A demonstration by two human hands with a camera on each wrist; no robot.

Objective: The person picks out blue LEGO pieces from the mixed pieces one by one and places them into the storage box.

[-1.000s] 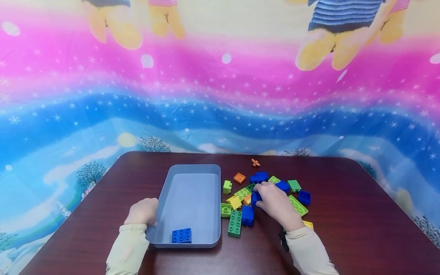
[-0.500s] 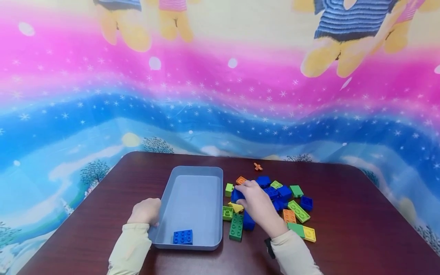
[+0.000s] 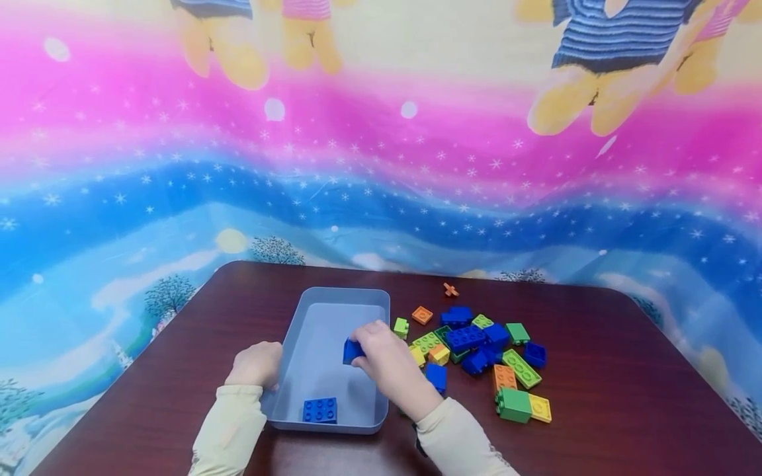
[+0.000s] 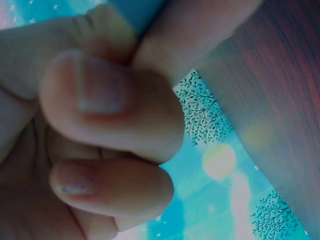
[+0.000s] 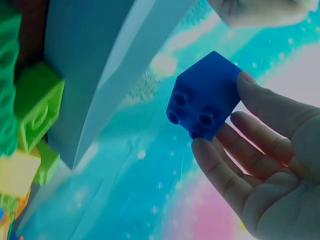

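Observation:
Over the inside of the grey-blue tray (image 3: 327,311), my right hand (image 3: 387,363) pinches a blue building brick (image 3: 351,352) between thumb and fingers. The right wrist view shows this brick (image 5: 205,95) with its round studs tilted downward. My left hand (image 3: 256,365) grips the tray's left rim; up close, its curled fingers (image 4: 115,105) have a strip of the tray (image 4: 137,12) between them. Another blue brick (image 3: 320,410), studs up, lies in the tray's near end.
Right of the tray is a loose pile of blue, green, yellow and orange bricks, among them a blue brick (image 3: 466,338) and a green one (image 3: 513,404). An orange cross-shaped piece (image 3: 450,289) lies farther back. A printed cloth (image 3: 381,165) hangs behind the table (image 3: 625,370).
My right hand has picked a blue brick from the pile and carried it left, over the tray. The left hand keeps its hold on the rim. The head view has shifted slightly.

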